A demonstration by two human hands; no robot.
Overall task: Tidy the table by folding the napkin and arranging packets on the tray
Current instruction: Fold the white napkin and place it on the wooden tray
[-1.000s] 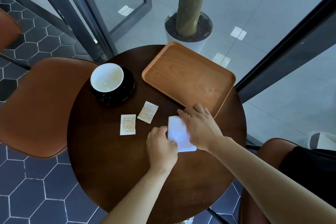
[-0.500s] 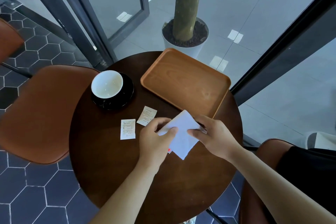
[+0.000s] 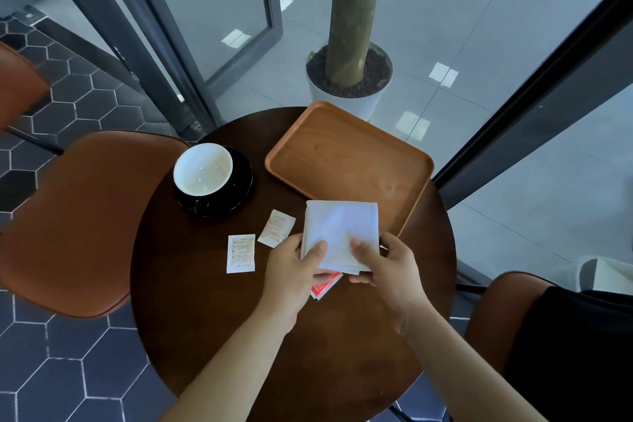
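At a round dark table (image 3: 212, 336) filling the middle of the frame, I hold a folded white napkin (image 3: 340, 233) between both hands, raised just in front of the near edge of the wooden tray (image 3: 346, 161) at centre right. My left hand (image 3: 291, 271) pinches the napkin's lower left side, thumb on top and fingers curled beneath; my right hand (image 3: 387, 267) grips its lower right corner the same way. Both are closed on the cloth and nothing else. Under the napkin, a red packet (image 3: 325, 288) peeks out near my left palm; whether it lies on the table or is caught by my fingers, I cannot tell. Two pale packets (image 3: 241, 253) lie flat on the tabletop left of centre, just beside each other and apart from the tray. A white cup (image 3: 202, 168) sits on a black saucer (image 3: 236, 195) at upper left of the table. The tray is bare. To do this step well, I judge the edges should be squared while both thumbs keep the layers from sliding, then the napkin set flat inside the tray, leaving room beside it for the packets.
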